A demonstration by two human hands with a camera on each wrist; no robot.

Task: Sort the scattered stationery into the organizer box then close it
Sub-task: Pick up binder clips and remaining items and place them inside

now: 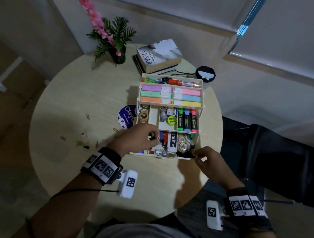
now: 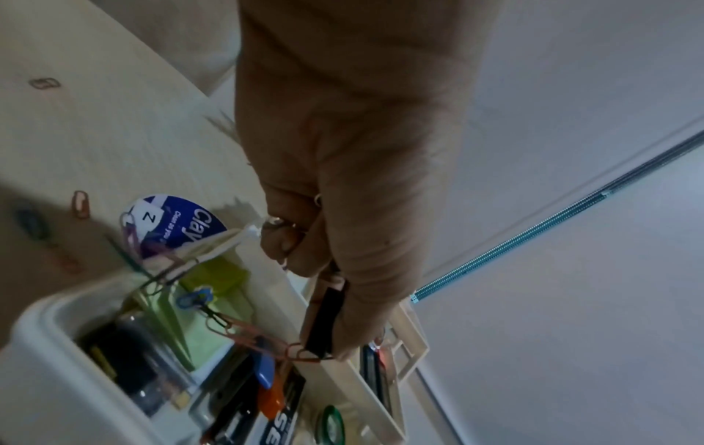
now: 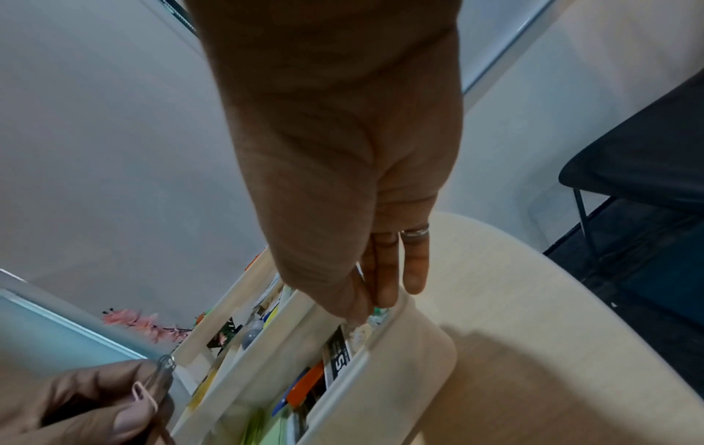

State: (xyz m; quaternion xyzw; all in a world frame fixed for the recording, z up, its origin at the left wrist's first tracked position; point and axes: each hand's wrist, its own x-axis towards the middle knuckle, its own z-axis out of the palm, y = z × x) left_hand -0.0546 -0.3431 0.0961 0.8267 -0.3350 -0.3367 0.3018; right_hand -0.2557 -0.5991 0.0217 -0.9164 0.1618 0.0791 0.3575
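Note:
The cream organizer box (image 1: 168, 156) stands open on the round table, its trays stepped back and filled with highlighters, markers and tape rolls. My left hand (image 1: 152, 137) hovers over the front left compartment. It pinches a black binder clip (image 2: 324, 319), and a chain of pink paper clips (image 2: 259, 334) hangs from it into the box. My right hand (image 1: 199, 157) is at the box's front right corner (image 3: 400, 346), thumb and fingers pinched on a small black clip (image 1: 188, 155) that is mostly hidden. Loose paper clips (image 1: 87, 116) and a green scrap (image 1: 80, 143) lie on the table to the left.
A round blue label (image 1: 126, 116) lies against the box's left side. Stacked books (image 1: 158, 57), a potted plant with pink flowers (image 1: 118, 54) and a black round object (image 1: 205, 74) stand behind the box. A black chair (image 1: 279, 164) is at the right of the table.

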